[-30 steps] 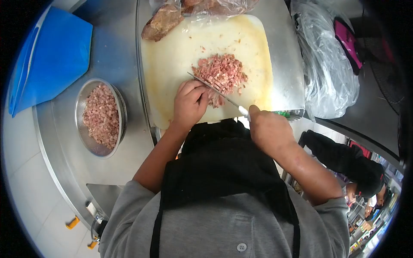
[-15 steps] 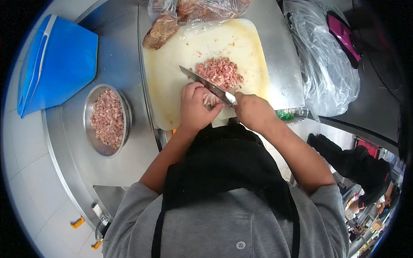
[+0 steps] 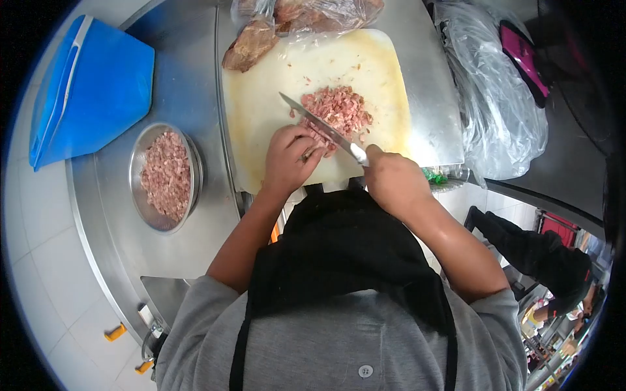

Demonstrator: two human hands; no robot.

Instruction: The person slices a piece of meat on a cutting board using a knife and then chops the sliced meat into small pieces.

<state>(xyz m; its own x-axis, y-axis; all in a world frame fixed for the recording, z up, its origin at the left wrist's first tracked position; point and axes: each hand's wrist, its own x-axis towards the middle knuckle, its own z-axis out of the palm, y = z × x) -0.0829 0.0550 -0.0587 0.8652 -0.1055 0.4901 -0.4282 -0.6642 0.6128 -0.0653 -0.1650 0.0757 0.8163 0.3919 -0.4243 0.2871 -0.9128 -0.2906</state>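
My right hand (image 3: pixel 396 184) is closed round the white handle of a knife (image 3: pixel 324 126), whose blade slants up and left over the meat. Fingers curled, my left hand (image 3: pixel 291 158) presses on a piece of meat (image 3: pixel 319 142) beside the blade. Just beyond the knife lies a pile of chopped pink meat (image 3: pixel 342 109) on the white cutting board (image 3: pixel 254 111). A larger brown piece of meat (image 3: pixel 251 47) rests at the board's upper left corner, partly under a clear plastic bag (image 3: pixel 326 14) with more brown meat inside.
On the steel counter (image 3: pixel 189 251) at left stand a metal colander (image 3: pixel 138 195) holding diced meat (image 3: pixel 165 176) and a blue container (image 3: pixel 104 91). Clear plastic bags (image 3: pixel 499 111) and a pink and black object (image 3: pixel 523 60) lie at right. Another person (image 3: pixel 541 254) stands at lower right.
The knife swung lower across the meat, then moved slightly right with my right hand. My left hand has shifted a little and its fingers are drawn in more around the meat.
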